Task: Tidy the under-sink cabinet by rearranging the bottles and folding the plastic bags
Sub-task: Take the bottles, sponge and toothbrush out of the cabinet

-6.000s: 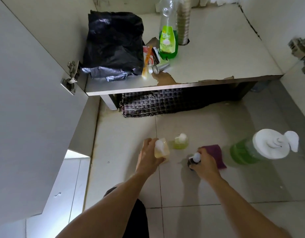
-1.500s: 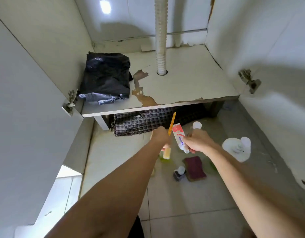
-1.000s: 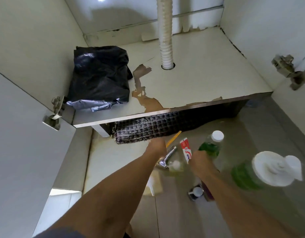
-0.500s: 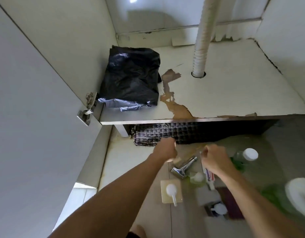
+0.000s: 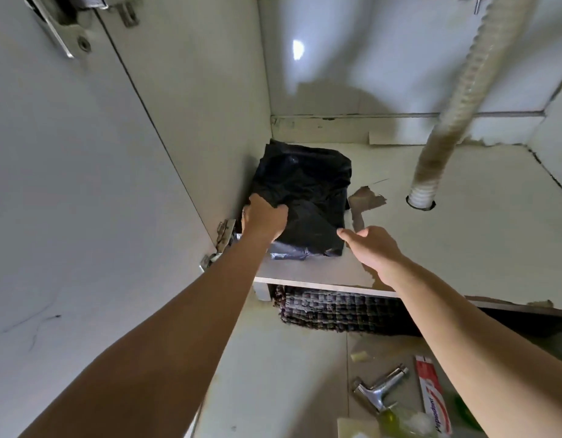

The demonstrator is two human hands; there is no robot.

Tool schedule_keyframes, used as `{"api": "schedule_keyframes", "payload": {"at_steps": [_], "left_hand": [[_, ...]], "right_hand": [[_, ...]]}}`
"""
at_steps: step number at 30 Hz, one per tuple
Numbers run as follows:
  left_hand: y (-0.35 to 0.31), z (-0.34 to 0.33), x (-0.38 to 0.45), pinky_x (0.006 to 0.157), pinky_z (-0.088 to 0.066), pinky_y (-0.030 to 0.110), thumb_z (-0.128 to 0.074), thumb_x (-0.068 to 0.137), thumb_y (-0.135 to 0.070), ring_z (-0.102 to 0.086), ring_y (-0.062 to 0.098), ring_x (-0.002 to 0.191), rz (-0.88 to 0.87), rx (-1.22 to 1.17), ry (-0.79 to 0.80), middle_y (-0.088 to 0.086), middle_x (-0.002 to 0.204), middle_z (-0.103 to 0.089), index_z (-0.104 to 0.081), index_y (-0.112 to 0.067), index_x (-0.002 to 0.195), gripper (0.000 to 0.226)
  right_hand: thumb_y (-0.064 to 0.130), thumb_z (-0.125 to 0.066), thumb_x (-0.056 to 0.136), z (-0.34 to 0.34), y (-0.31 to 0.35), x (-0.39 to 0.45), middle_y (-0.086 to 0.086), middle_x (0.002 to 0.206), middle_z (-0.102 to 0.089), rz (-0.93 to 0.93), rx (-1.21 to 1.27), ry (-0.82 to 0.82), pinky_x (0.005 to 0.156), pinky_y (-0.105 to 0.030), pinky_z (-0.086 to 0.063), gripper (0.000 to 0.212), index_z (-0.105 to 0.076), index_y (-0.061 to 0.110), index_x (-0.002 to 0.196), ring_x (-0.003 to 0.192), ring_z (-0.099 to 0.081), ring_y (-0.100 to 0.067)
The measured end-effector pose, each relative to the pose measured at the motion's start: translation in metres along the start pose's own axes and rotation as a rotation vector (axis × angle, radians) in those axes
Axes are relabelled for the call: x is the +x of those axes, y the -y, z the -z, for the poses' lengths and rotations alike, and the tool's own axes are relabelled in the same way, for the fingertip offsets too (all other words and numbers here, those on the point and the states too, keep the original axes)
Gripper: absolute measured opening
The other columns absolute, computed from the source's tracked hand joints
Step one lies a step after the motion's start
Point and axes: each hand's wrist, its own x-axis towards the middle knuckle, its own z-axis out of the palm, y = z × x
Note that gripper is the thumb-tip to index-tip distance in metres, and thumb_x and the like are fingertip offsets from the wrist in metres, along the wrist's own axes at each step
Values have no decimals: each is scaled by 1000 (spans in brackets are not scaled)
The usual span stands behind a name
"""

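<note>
Clearly, in the head view, the crumpled black plastic bag bundle [image 5: 305,197] is sitting in the back left corner of the white cabinet shelf [image 5: 463,248], pressed against the side wall. The left hand [image 5: 265,219] is resting on the bundle's near left side, its fingers curled down into the film and bunching a fold of it. The right hand [image 5: 373,248] is hovering just beside the bundle's near right corner, fingers loosely spread and holding nothing, the thumb tip close to the plastic; contact cannot be told.

The bundle is probably light, soft and slippery, so thin film is likely to slide and unfold when lifted by one fold. Taking it from both sides, or under the greyish layer at the front bottom edge, would likely be keeping it together.

Lower in the same view, a chrome metal tap [image 5: 380,390], a red and white toothpaste box [image 5: 433,399] and a clear bottle of yellow liquid [image 5: 399,422] are lying on the pale tiled floor [image 5: 289,374], well apart from the bundle.
</note>
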Motion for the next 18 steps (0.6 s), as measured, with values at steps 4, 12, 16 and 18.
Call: {"api": "schedule_keyframes", "payload": {"at_steps": [4, 12, 16, 18], "left_hand": [[7, -14, 34, 103, -44, 46, -71, 79, -37, -47, 37, 125, 251, -63, 195, 19, 141, -43, -27, -2, 144, 86], [6, -5, 22, 98, -50, 42, -80, 73, -33, -59, 30, 113, 344, -297, 384, 14, 125, -60, -51, -5, 131, 70], [-13, -2, -13, 90, -54, 45, -86, 53, -39, -65, 33, 100, 214, -330, 317, 14, 113, -67, -58, -5, 122, 82], [-27, 5, -43, 83, -57, 42, -83, 59, -39, -66, 31, 92, 171, -327, 321, 12, 107, -68, -61, -6, 117, 70]], "right_hand": [[57, -64, 75, -21, 5, 19, -9, 109, -57, -85, 182, 62, 85, -40, -54, 64, -49, 16, 122, 97, -58, -25], [19, -72, 79, -18, 0, 9, -12, 114, -63, -169, 428, 118, 76, -34, -55, 44, -56, 10, 119, 101, -61, -26], [13, -69, 81, 10, -13, -32, -20, 106, -68, -137, 434, 54, 94, -47, -52, 26, -64, 3, 105, 101, -64, -35], [11, -66, 83, 26, -22, -59, -23, 106, -68, -102, 440, 21, 96, -52, -49, 11, -65, 6, 93, 102, -63, -38]]}}
